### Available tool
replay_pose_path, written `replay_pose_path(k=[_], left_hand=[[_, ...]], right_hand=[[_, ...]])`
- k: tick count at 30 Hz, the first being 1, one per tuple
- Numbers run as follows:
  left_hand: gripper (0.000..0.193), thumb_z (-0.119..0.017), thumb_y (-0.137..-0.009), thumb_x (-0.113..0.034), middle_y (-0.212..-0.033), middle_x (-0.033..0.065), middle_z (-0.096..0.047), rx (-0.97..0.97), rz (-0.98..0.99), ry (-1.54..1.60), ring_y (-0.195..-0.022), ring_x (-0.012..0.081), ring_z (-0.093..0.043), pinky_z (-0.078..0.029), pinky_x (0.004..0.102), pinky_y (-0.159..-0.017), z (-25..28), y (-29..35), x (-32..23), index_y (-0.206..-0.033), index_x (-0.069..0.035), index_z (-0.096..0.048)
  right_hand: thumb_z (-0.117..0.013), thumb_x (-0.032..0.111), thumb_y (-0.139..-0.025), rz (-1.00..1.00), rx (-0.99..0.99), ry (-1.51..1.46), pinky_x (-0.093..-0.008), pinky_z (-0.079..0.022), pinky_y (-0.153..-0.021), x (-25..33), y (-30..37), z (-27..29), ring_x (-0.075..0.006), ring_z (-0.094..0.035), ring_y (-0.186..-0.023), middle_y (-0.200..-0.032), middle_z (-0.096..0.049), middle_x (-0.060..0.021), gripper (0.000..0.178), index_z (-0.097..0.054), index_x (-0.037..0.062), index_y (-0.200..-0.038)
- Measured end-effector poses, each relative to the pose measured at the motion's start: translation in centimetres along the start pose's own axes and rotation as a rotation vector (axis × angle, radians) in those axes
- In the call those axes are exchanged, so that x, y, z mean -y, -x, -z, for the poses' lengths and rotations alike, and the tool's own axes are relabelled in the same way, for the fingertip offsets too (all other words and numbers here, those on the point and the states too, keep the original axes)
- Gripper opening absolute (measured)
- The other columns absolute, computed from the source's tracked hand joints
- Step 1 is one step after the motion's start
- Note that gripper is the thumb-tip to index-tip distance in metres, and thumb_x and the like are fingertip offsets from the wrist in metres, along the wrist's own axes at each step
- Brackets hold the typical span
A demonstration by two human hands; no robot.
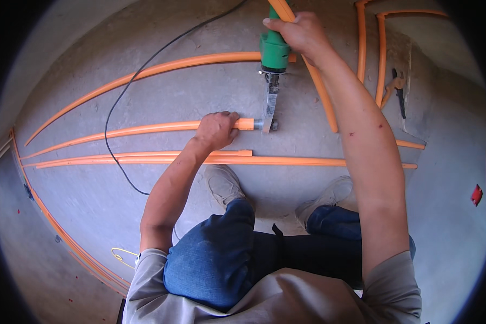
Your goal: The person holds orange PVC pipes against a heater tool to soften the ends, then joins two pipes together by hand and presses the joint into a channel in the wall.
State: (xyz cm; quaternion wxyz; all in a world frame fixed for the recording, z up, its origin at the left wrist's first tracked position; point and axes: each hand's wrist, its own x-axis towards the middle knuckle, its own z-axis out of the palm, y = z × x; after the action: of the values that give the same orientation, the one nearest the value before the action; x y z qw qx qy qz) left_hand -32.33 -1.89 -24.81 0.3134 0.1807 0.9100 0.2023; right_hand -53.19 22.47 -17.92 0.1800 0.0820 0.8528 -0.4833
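Observation:
My left hand (pixel 217 131) is wrapped round an orange plastic pipe (pixel 146 129) near its right end. That end meets a grey metal socket (pixel 260 125) on the flat heating plate (pixel 270 105) of a green pipe fusion welder (pixel 275 53). Up at the top, my right hand (pixel 303 36) is closed round the welder's handle. Another orange pipe (pixel 322 97) slants past the handle and under my right hand. Whether the fingers grip this pipe too is hidden.
More orange pipes (pixel 297 161) lie along the concrete floor (pixel 200 97) before my shoes (pixel 223 184). A long curved pipe (pixel 162 67) lies beyond. A black cable (pixel 112 110) crosses the pipes. Pliers (pixel 398 89) lie at right; a red object (pixel 476 195) sits far right.

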Motion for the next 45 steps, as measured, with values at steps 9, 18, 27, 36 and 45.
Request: replay_pose_path(k=[9, 18, 27, 36, 45], left_hand=[[0.028, -0.070, -0.085, -0.019, -0.100, 0.0166, -0.071, 0.028, 0.023, -0.002, -0.096, 0.0391, -0.069, -0.056, 0.0487, -0.084, -0.2, -0.3, -0.2, -0.107, -0.005, -0.064], [0.031, -0.072, -0.084, -0.021, -0.102, 0.0159, -0.072, -0.012, -0.031, -0.024, -0.100, 0.0377, -0.069, -0.057, 0.0475, -0.087, -0.5, -0.1, 0.0, -0.109, -0.005, -0.065], [0.038, -0.074, -0.083, -0.023, -0.100, 0.0181, -0.073, -0.007, -0.004, -0.061, -0.099, 0.0370, -0.070, -0.057, 0.0469, -0.088, -1.0, -0.3, -0.3, -0.115, -0.005, -0.065], [0.038, -0.074, -0.082, -0.023, -0.101, 0.0163, -0.073, -0.061, -0.029, -0.054, -0.099, 0.0366, -0.070, -0.057, 0.0467, -0.087, -1.3, -0.2, -0.2, -0.115, -0.006, -0.066], [0.031, -0.074, -0.083, -0.023, -0.099, 0.0171, -0.072, -0.022, 0.020, -0.072, -0.098, 0.0377, -0.070, -0.057, 0.0478, -0.087, -1.1, -0.5, -0.5, -0.107, -0.005, -0.066]], right_hand=[[-0.085, 0.044, -0.080, 0.041, 0.053, 0.132, -0.0356, -0.057, -0.065, 1.3, 1.1, 0.4, -0.0200, -0.072, -0.070, -0.079, -0.074, -0.0115, 0.051, -0.076, -0.0036, -0.094], [-0.081, 0.051, -0.079, 0.066, 0.008, 0.143, -0.0402, -0.058, -0.068, 0.6, 1.5, -0.4, -0.0271, -0.074, -0.069, -0.073, -0.073, -0.0149, 0.054, -0.076, -0.0026, -0.084], [-0.068, 0.067, -0.092, 0.194, -0.049, 0.141, -0.0324, -0.053, -0.074, 0.9, 3.6, 1.9, -0.0164, -0.068, -0.086, -0.091, -0.072, -0.0095, 0.071, -0.071, -0.0013, -0.108], [-0.059, 0.048, -0.103, 0.433, 0.351, 0.630, -0.0449, -0.050, -0.072, -6.2, 13.6, 13.2, -0.0365, -0.063, -0.077, -0.079, -0.065, -0.0170, 0.047, -0.065, 0.0026, -0.093], [-0.054, 0.055, -0.103, 0.151, 0.586, 0.996, -0.0506, -0.054, -0.087, -13.8, 16.3, 7.8, -0.0393, -0.071, -0.095, -0.096, -0.074, -0.0205, 0.055, -0.070, 0.0023, -0.104]])
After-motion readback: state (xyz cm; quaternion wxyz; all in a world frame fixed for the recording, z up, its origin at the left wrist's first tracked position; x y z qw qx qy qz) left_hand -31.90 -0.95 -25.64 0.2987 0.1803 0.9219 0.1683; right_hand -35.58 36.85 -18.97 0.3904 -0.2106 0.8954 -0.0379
